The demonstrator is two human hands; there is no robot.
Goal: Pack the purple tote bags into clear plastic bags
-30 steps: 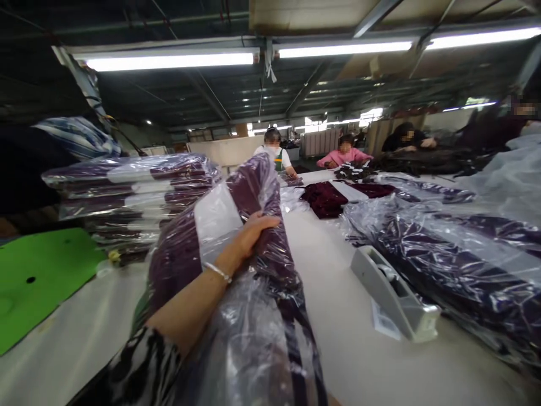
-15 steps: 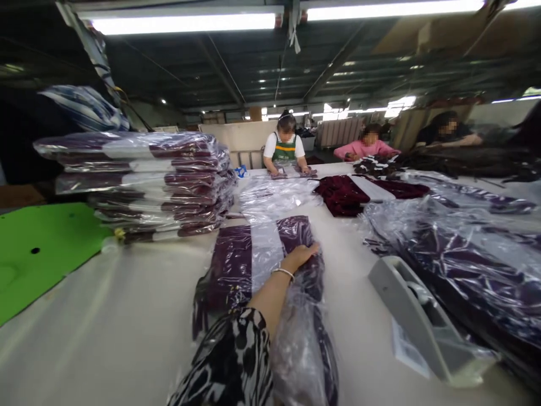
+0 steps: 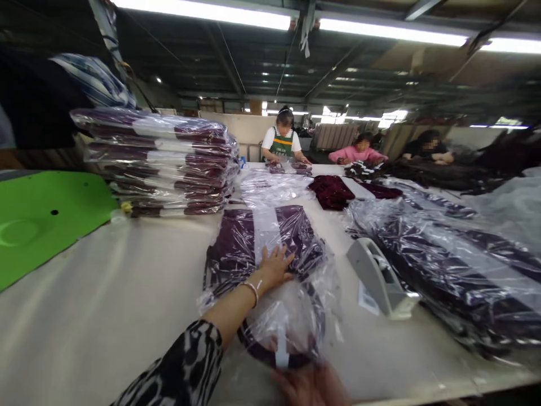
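folded purple garment (image 3: 236, 237) is bagged in clear plastic (image 3: 291, 307), sealing unseen; left hand (image 3: 274, 270) is spread atop; right hand (image 3: 315, 384) blurred, grip unclear.

A folded purple garment (image 3: 237, 241) lies flat (in clear plastic (image 3: 291, 304)).

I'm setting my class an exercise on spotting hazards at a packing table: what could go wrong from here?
1. The loose plastic bunches below the left hand; it might crease or tear if the right hand, blurred at its near end, pulls hard.
2. The stack of bagged garments is high, with uneven, shiny layers; a knock could make some slide.
3. The tape dispenser stands to the right, where plastic might snag on it.
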